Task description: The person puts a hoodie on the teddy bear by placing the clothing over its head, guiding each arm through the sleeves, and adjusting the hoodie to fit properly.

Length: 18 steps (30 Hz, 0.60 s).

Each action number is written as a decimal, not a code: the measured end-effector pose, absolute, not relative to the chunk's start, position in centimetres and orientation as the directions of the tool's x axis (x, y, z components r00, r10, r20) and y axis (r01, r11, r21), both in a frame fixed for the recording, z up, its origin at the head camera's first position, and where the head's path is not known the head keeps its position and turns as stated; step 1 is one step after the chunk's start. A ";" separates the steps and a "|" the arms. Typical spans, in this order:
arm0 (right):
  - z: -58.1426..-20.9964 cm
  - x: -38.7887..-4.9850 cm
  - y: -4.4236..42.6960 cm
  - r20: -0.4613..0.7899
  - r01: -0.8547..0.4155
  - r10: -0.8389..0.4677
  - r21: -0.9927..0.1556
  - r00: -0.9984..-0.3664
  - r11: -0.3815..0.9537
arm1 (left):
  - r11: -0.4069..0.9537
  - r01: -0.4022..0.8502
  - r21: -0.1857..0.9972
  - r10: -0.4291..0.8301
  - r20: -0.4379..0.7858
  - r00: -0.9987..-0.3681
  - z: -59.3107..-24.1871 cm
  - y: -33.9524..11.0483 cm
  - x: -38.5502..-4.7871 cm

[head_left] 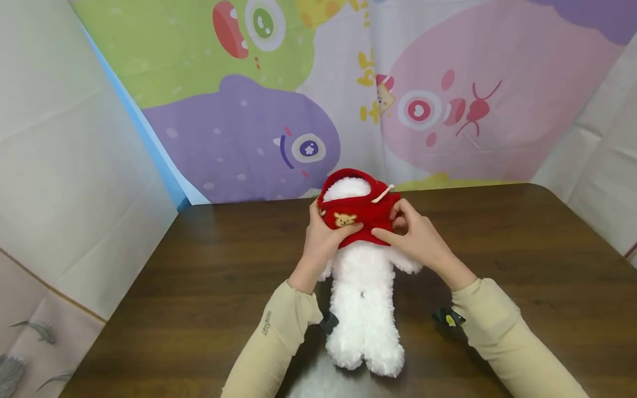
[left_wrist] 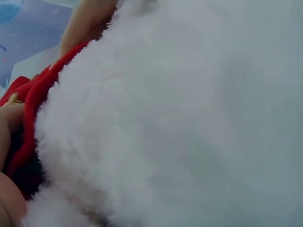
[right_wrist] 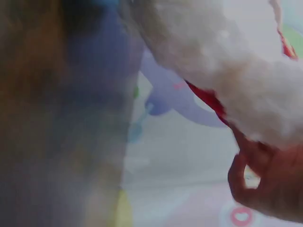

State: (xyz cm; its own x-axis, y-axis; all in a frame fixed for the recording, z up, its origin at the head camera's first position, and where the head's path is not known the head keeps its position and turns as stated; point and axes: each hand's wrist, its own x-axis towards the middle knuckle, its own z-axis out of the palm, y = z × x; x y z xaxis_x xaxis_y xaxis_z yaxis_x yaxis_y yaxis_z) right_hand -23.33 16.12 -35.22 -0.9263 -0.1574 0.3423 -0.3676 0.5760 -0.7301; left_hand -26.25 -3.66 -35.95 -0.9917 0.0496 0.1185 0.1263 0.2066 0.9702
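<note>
A white plush toy (head_left: 362,293) lies on its back on the table, legs toward the person. Over its head sits a small red hoodie (head_left: 368,209) with a bear patch and pale cords; white fur shows through the hood opening, and the toy's face is hidden. The left hand (head_left: 322,235) grips the garment's left side, thumb across the front below the patch. On the opposite side the right hand (head_left: 420,235) pinches the red cloth near its lower edge. White fur fills most of the left wrist view, with the red hem (left_wrist: 35,106) at its left.
The brown wooden table (head_left: 224,293) spreads around the toy. Behind it hangs a cartoon-printed cloth (head_left: 278,138), and pale cloth panels stand at both sides. Dark wrist straps (head_left: 449,318) show below the sleeves.
</note>
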 end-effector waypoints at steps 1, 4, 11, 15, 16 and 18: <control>-35.0 -23.4 16.2 0.389 -0.397 -0.150 -0.697 -0.909 0.597 | 0.215 0.127 0.968 0.045 0.121 -0.992 -35.8 -3.7 -26.3; -34.6 -23.9 16.7 0.560 -0.525 -0.171 -0.567 -0.811 0.634 | 0.224 0.140 0.964 0.060 0.130 -0.990 -35.4 -3.9 -26.4; -34.1 -24.4 17.5 0.758 -0.814 -0.370 -0.352 -0.538 0.462 | 0.089 0.236 0.968 0.194 0.215 -0.957 -34.6 -4.0 -26.2; -33.9 -24.3 17.8 0.837 -0.851 -0.303 -0.311 -0.456 0.423 | -0.047 0.221 0.974 0.220 0.226 -0.949 -34.5 -3.9 -26.1; -33.9 -24.3 17.9 0.852 -0.850 -0.277 -0.304 -0.445 0.430 | -0.068 0.215 0.974 0.219 0.225 -0.950 -34.5 -3.9 -26.1; -33.9 -24.3 17.9 0.866 -0.835 -0.234 -0.302 -0.442 0.459 | -0.096 0.196 0.976 0.207 0.212 -0.955 -34.6 -3.7 -26.0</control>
State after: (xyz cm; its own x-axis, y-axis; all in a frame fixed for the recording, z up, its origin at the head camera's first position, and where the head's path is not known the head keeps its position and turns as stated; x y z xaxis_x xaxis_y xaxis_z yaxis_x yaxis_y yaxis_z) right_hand -24.31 17.91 -33.93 -0.4422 -0.2340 0.8659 -0.8351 0.4595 -0.3023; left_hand -26.03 -3.75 -34.56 -0.9550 0.2071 0.2125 0.1963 -0.0958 0.9758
